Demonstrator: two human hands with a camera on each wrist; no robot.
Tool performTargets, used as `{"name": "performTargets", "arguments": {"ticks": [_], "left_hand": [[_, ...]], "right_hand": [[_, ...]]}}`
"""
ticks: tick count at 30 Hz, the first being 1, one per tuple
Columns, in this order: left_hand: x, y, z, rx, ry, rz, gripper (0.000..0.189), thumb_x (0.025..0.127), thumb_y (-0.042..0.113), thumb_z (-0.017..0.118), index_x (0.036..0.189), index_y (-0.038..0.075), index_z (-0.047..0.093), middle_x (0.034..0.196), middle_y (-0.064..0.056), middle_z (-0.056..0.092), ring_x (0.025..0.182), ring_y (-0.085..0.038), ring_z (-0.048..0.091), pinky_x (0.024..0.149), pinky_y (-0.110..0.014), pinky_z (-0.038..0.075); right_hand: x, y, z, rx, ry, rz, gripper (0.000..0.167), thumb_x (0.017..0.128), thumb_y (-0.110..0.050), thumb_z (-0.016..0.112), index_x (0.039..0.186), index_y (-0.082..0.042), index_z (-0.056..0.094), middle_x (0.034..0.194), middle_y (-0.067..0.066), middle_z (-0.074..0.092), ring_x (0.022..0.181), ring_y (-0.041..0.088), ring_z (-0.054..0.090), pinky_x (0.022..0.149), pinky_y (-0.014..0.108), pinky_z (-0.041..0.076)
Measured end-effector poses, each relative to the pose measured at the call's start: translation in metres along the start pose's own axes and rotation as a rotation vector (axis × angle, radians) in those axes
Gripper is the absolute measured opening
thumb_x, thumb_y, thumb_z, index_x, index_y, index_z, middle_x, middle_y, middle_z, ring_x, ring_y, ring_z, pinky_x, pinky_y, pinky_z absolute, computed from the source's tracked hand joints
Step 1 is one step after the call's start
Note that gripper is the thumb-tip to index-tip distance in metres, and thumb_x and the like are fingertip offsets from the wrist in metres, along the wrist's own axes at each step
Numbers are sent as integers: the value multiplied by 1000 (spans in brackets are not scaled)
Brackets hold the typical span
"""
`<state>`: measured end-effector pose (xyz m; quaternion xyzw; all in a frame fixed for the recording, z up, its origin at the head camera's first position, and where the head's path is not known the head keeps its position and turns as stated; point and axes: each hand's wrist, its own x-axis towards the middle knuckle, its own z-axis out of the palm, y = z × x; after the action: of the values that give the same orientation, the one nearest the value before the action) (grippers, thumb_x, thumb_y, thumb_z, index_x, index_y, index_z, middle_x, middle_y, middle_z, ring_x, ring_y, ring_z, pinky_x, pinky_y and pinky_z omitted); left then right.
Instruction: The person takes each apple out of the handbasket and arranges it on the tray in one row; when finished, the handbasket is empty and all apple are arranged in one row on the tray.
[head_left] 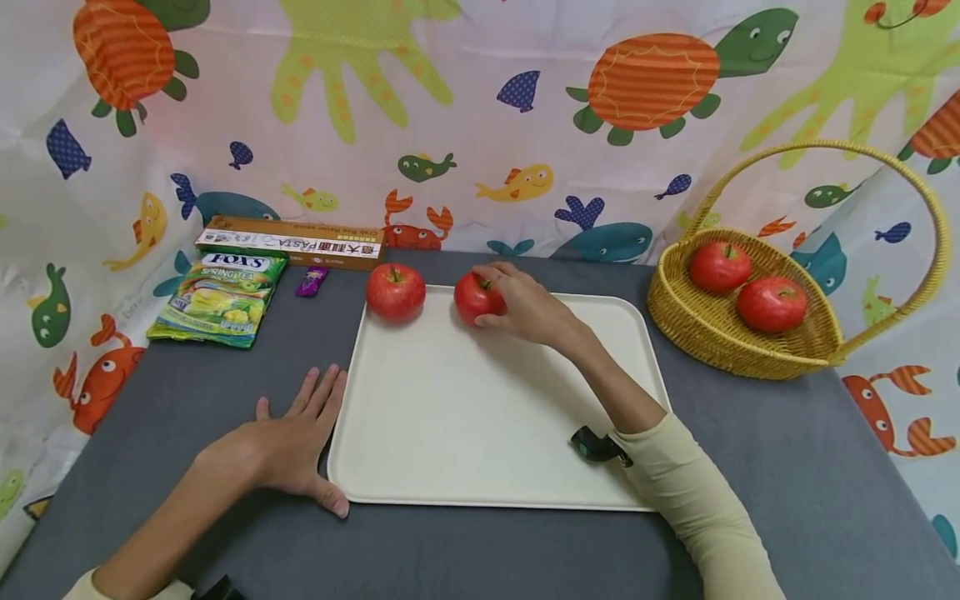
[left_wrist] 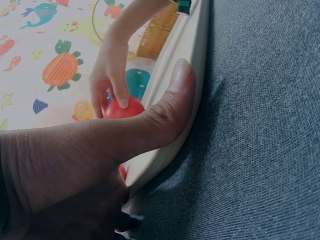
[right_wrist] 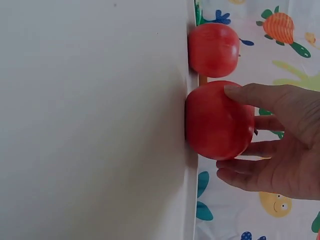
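My right hand [head_left: 531, 308] holds a red apple [head_left: 474, 302] from above at the far side of a cream tray [head_left: 480, 417]. In the right wrist view, the thumb and fingers curl about this apple [right_wrist: 217, 120], which appears to rest on the tray. Another red apple [head_left: 395, 293] sits at the tray's far left corner, with a gap between the two. My left hand [head_left: 288, 446] lies spread on the grey tabletop by the tray's left edge, its thumb near the front left corner; whether it touches the rim I cannot tell.
A yellow wicker basket [head_left: 723, 354] with a tall handle stands right of the tray, holding two red apples [head_left: 772, 304]. Back left lie a pasta box [head_left: 292, 242], a Fox's sweets bag [head_left: 221, 298] and a small purple packet [head_left: 312, 281]. A printed sea-animal cloth [head_left: 465, 108] hangs behind.
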<state>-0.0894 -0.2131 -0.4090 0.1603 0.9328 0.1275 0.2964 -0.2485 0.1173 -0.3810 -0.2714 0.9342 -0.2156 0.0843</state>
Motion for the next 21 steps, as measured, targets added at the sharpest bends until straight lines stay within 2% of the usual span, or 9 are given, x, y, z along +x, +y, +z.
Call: {"name": "performTargets", "arguments": {"ticks": [7, 13, 21], "left_hand": [[2, -5, 3, -11, 13, 9, 171, 51, 86, 84, 166, 3, -13, 175, -22, -17, 162, -49, -12, 100, -96, 4], [4, -8, 6, -4, 26, 19, 171, 51, 88, 81, 166, 4, -14, 175, -21, -18, 161, -49, -13, 99, -97, 3], [9, -13, 9, 7, 20, 6, 174, 47, 95, 76, 166, 9, -16, 175, -17, -21, 162, -46, -15, 101, -96, 2]], "right_hand": [[-1, 2, -5, 21, -33, 8, 86, 91, -27, 83, 162, -9, 36, 162, 21, 42, 148, 41, 44, 107, 55, 55], [-8, -1, -22, 16, -16, 21, 86, 93, -27, 81, 163, -11, 35, 167, 20, 38, 154, 42, 38, 113, 58, 50], [-19, -3, -44, -2, 30, 5, 83, 94, -29, 81, 162, -9, 37, 163, 21, 43, 146, 39, 47, 115, 56, 48]]}}
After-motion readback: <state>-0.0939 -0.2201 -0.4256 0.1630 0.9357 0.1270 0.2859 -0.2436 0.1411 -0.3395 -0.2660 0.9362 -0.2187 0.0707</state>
